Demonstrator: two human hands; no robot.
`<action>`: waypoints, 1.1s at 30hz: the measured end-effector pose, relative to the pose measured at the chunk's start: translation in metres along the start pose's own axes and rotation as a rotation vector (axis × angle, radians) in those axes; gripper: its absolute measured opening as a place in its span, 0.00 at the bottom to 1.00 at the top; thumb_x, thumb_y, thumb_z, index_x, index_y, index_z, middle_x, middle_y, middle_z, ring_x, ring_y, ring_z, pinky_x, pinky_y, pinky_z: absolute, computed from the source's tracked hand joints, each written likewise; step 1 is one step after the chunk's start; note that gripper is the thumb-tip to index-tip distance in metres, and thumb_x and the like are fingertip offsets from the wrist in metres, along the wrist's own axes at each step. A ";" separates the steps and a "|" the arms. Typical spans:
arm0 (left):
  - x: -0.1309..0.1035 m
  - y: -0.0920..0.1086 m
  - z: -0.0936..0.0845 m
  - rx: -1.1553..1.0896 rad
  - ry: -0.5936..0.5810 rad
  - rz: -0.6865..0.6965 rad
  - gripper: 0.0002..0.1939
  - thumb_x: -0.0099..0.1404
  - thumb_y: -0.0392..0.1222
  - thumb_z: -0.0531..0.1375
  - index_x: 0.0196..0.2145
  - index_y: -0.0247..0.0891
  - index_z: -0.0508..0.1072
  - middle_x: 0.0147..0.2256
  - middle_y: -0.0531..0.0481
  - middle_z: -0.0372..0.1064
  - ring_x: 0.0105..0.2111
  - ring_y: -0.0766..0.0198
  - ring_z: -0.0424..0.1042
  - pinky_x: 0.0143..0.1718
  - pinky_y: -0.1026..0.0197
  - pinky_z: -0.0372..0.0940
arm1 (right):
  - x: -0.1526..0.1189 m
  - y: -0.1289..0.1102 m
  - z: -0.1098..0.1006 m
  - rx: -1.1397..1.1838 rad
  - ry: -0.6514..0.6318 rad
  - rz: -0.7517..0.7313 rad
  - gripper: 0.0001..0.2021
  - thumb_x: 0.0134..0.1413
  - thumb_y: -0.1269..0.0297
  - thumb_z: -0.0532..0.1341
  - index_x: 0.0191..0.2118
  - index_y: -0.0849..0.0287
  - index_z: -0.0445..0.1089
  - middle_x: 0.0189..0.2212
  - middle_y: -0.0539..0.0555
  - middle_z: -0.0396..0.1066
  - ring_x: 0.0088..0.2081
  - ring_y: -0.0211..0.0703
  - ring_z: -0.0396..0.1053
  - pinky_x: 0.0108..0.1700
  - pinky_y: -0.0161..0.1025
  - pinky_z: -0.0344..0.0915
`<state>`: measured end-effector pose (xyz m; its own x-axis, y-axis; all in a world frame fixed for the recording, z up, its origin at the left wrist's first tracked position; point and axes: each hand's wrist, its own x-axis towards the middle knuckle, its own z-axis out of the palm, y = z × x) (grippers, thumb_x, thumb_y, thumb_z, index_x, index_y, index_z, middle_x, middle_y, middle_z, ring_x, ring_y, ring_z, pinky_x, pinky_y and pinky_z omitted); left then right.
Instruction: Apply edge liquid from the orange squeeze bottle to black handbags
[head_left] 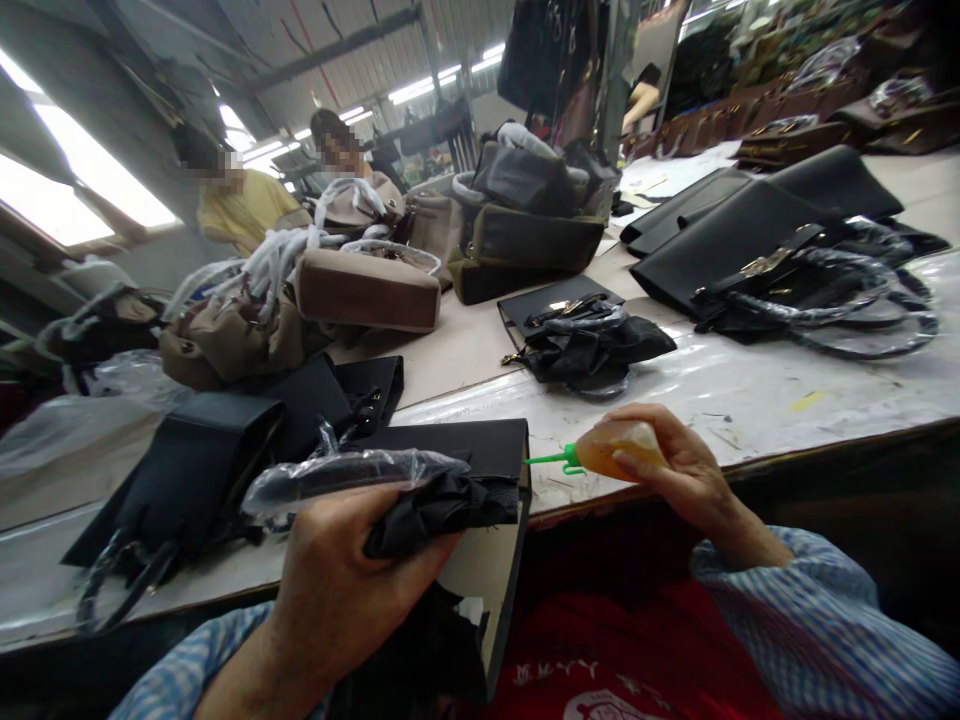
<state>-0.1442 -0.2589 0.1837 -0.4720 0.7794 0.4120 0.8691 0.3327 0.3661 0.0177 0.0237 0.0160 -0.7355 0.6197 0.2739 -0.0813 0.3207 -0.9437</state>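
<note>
My left hand [345,580] grips the bunched black lining and plastic-wrapped handle of a black bag [465,436] at the table's front edge. The bag's pale inner side shows below, beside my fingers. In my right hand [679,465] is a squeeze bottle [616,449] of amber liquid with a green nozzle, held sideways. The nozzle tip points left and meets or nearly meets the bag's right edge; whether they touch I cannot tell.
Black bags lie at the left [191,460], in the middle [592,335] and at the right [780,230] of the table [750,400]. Brown bags [367,290] and dark bags [525,250] are piled behind. People [244,205] are in the background.
</note>
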 end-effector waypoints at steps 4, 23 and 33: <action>0.000 0.001 -0.001 0.003 0.009 0.003 0.11 0.63 0.43 0.67 0.23 0.44 0.75 0.22 0.53 0.77 0.19 0.61 0.75 0.18 0.61 0.64 | 0.001 -0.007 0.000 0.011 -0.122 0.042 0.21 0.58 0.42 0.70 0.50 0.48 0.73 0.37 0.53 0.77 0.35 0.53 0.75 0.37 0.48 0.73; -0.005 0.001 -0.002 0.014 0.018 0.008 0.13 0.63 0.43 0.67 0.22 0.43 0.73 0.20 0.54 0.75 0.17 0.62 0.73 0.17 0.62 0.65 | -0.008 -0.012 0.001 -0.074 -0.116 0.023 0.20 0.59 0.41 0.69 0.49 0.48 0.74 0.36 0.54 0.78 0.35 0.56 0.76 0.36 0.49 0.73; -0.005 0.003 0.000 0.007 0.002 -0.010 0.15 0.62 0.43 0.67 0.19 0.43 0.72 0.18 0.55 0.72 0.15 0.64 0.70 0.15 0.63 0.61 | -0.015 -0.016 0.001 -0.076 -0.081 0.090 0.21 0.57 0.42 0.70 0.48 0.49 0.73 0.32 0.53 0.78 0.30 0.52 0.74 0.32 0.45 0.69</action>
<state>-0.1395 -0.2622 0.1826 -0.4811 0.7747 0.4103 0.8652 0.3444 0.3644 0.0299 0.0086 0.0266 -0.7898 0.5895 0.1698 0.0363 0.3212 -0.9463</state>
